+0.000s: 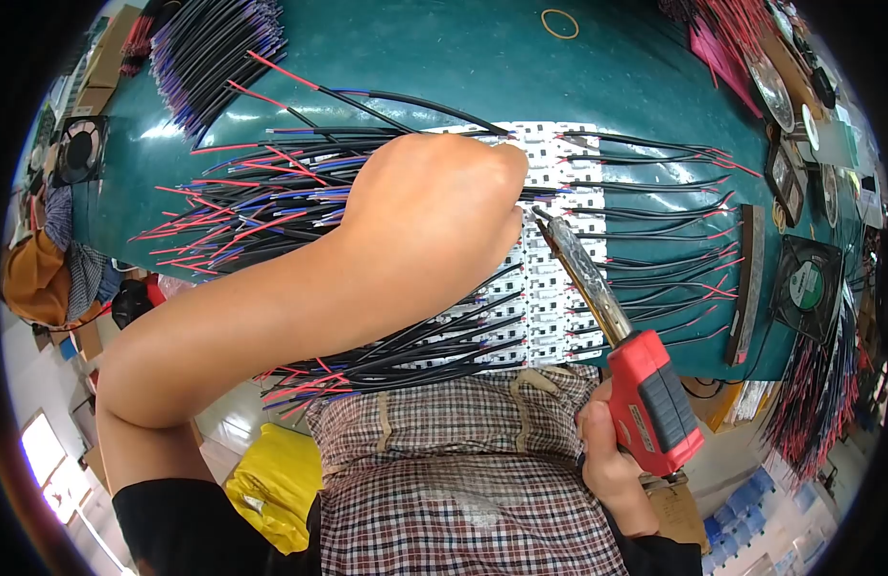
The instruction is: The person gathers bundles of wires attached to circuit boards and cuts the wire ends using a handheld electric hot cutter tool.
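Observation:
My left hand (439, 197) is closed in a fist over the white circuit boards (550, 259), its fingertips mostly hidden beneath it. A dark wire (542, 193) comes out from under those fingers onto the boards. In my right hand (612, 461) is a red and black soldering iron (650, 403), gripped by its handle. Its tip points up and left, close to my left fingers, at the boards' middle; whether it touches is unclear. Many black wires (290, 192) with red and blue ends fan out left from the boards, and shorter black wires (655, 216) go right.
Boards and wires lie on a green tabletop (415, 58). Bundled wires (214, 58) sit at the back left. A dark bar (746, 283) and a black fan (807, 288) stand on the right, another fan (79, 149) on the left. A rubber band (560, 24) lies at the back.

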A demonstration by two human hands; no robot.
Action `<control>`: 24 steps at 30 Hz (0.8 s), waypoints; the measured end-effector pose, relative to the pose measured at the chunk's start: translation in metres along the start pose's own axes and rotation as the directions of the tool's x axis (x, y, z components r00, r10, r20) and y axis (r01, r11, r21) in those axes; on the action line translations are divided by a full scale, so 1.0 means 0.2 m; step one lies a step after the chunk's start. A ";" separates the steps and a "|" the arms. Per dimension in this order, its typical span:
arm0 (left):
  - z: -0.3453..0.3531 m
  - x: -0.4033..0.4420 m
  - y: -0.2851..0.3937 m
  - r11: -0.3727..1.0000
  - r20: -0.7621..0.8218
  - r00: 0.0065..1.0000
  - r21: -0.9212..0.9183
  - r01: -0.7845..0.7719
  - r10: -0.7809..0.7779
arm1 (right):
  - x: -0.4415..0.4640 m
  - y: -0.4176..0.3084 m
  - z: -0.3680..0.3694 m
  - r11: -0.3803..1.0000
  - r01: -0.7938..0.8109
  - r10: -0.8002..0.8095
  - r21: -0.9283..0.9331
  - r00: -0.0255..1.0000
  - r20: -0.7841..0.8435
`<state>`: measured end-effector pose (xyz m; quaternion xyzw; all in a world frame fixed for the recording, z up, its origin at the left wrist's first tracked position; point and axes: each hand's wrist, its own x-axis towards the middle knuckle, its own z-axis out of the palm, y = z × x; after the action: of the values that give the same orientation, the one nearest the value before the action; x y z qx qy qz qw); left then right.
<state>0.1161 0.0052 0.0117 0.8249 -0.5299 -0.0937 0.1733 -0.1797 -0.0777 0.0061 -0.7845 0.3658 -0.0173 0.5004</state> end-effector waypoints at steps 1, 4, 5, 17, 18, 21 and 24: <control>0.00 0.00 0.00 1.000 -0.009 1.000 0.000 -0.009 0.009 | 0.01 -0.01 0.00 1.000 0.018 -0.018 -0.010 1.000 0.004; 0.02 -0.01 0.00 0.999 -0.053 0.998 -0.004 -0.041 0.041 | 0.01 -0.02 0.01 1.000 0.024 -0.024 -0.001 1.000 0.005; 0.02 -0.01 0.00 0.999 -0.054 0.998 -0.005 -0.041 0.040 | 0.01 -0.02 0.01 1.000 0.013 -0.013 0.018 1.000 0.002; 0.01 -0.01 0.04 0.996 -0.040 0.996 0.025 -0.081 0.082 | 0.05 -0.05 0.02 0.982 0.166 -0.168 -0.088 0.986 -0.018; 0.02 -0.01 0.03 0.996 -0.047 0.995 0.025 -0.088 0.089 | 0.05 -0.05 0.03 0.982 0.166 -0.169 -0.089 0.986 -0.017; 0.02 -0.02 0.03 0.995 -0.056 0.993 0.026 -0.101 0.102 | 0.04 -0.05 0.04 0.992 0.123 -0.123 -0.016 0.991 -0.060; 0.02 -0.02 0.03 0.994 -0.060 0.992 0.029 -0.109 0.111 | 0.05 -0.04 0.03 0.987 0.145 -0.148 -0.061 0.988 -0.047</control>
<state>0.1079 0.0052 0.0096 0.7990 -0.5702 -0.0520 0.1838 -0.1657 -0.0763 0.0067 -0.8228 0.3202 -0.0637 0.4653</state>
